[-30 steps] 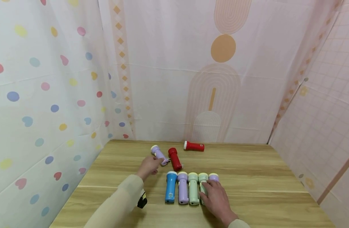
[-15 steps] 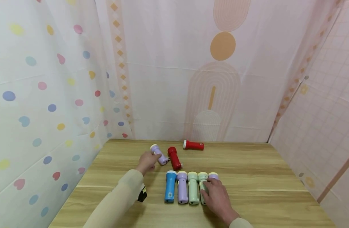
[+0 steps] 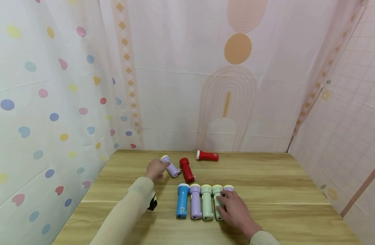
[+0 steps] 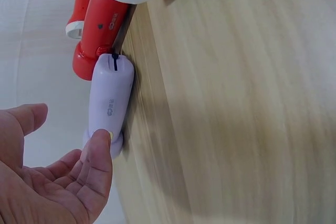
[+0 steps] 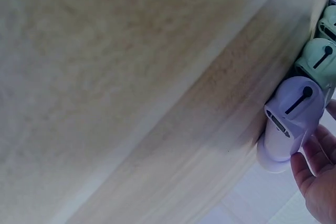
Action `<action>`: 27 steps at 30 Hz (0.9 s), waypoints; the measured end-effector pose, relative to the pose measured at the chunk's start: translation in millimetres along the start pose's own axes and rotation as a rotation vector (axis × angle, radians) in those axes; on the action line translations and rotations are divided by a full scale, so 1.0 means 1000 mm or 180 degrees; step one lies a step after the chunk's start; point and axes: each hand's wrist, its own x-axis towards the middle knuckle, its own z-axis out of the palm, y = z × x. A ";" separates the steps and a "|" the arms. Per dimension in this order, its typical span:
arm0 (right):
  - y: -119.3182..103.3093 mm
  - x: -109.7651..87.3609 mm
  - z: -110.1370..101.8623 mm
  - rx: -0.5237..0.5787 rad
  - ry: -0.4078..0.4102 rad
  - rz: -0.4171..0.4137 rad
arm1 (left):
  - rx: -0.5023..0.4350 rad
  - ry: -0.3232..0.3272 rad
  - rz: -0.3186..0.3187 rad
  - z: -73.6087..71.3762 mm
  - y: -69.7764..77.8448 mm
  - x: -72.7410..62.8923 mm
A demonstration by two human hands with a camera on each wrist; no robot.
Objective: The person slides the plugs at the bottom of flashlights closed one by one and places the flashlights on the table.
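Past the row, my left hand (image 3: 155,169) reaches to a lone purple flashlight (image 3: 173,169), fingers loosely bent. In the left wrist view its fingertips are at the yellow switch near the head of that flashlight (image 4: 110,98), the thumb held apart. My right hand (image 3: 236,211) rests over the right end of a row of flashlights, covering most of a purple flashlight (image 3: 228,187) and part of a pale green flashlight (image 3: 217,191). In the right wrist view, relaxed fingers (image 5: 302,171) touch the side of the purple flashlight (image 5: 294,106).
Leftward, the row continues with a pale green flashlight (image 3: 207,204), a purple one, and a blue flashlight (image 3: 182,200). A red flashlight (image 3: 186,170) lies slanted beside the lone purple one. Another red flashlight (image 3: 207,156) lies sideways near the wooden table's (image 3: 267,177) back edge, before a curtain.
My left hand has slid a little back and left, from the lone purple flashlight's tail end toward its head. The right hand stays over the row's right end, and the flashlights keep their places.
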 end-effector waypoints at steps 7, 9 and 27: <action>0.001 -0.001 -0.001 -0.0057 -0.0090 -0.0045 | -0.0136 -0.0039 -0.0166 0.001 0.003 0.005; 0.001 -0.001 -0.001 -0.0092 -0.0104 -0.0066 | -0.0165 -0.0048 -0.0200 0.001 0.003 0.006; 0.005 -0.003 0.001 -0.0097 -0.0161 -0.0090 | 0.0063 0.0149 -0.0140 0.007 0.003 0.019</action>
